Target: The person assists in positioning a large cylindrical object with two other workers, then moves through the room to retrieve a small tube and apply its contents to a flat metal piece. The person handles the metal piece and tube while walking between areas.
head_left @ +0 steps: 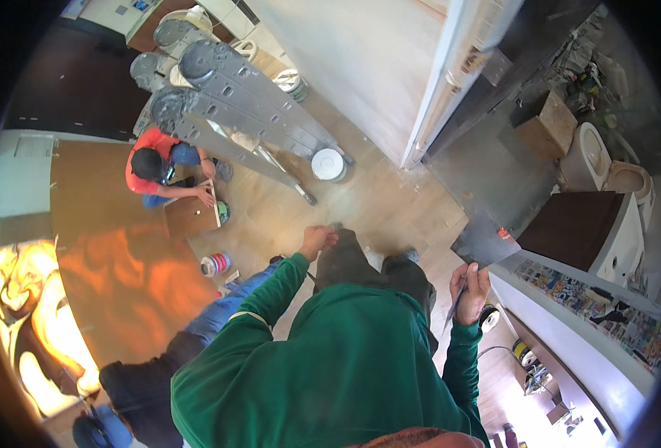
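Observation:
My left hand hangs in front of my dark trousers, its fingers curled together; whatever they may hold is hidden. On the other side, my right hand is closed on a thin dark strip, seen nearly edge-on. Just beyond those fingertips is a flat dark grey sheet with a small red mark. Whether the sheet is also in the hand, I cannot tell.
A stepladder stands ahead, with a white-lidded bucket at its foot. Left of it a co-worker in red crouches at a wooden panel. Another person in blue trousers is close on my left. A toilet stands right.

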A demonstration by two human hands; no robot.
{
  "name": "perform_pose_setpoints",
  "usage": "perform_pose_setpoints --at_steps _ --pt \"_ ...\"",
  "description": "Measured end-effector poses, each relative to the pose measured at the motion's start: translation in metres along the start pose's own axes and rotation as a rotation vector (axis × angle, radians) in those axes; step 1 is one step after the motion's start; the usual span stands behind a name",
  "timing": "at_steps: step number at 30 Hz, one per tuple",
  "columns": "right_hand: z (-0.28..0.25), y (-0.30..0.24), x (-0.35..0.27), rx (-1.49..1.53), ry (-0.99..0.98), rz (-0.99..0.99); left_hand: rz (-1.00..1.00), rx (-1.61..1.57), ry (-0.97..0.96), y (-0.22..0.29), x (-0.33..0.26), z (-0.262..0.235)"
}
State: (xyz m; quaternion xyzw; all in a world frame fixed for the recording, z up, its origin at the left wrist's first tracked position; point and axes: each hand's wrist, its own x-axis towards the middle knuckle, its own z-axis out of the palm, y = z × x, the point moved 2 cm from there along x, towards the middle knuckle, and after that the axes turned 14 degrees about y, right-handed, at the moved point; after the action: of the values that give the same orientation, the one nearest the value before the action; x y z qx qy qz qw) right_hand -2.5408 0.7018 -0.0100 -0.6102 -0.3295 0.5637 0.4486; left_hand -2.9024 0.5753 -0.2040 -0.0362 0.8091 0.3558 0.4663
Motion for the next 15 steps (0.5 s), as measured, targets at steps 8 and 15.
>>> perform_pose_setpoints --at_steps 8,15 --pt "0.104 0.056 -0.007 0.13 0.406 0.158 -0.102 0.384 0.028 -0.007 0.209 -0.061" --pt "0.194 0.108 -0.016 0.193 0.331 0.165 0.027 0.242 0.016 0.031 0.335 -0.045"
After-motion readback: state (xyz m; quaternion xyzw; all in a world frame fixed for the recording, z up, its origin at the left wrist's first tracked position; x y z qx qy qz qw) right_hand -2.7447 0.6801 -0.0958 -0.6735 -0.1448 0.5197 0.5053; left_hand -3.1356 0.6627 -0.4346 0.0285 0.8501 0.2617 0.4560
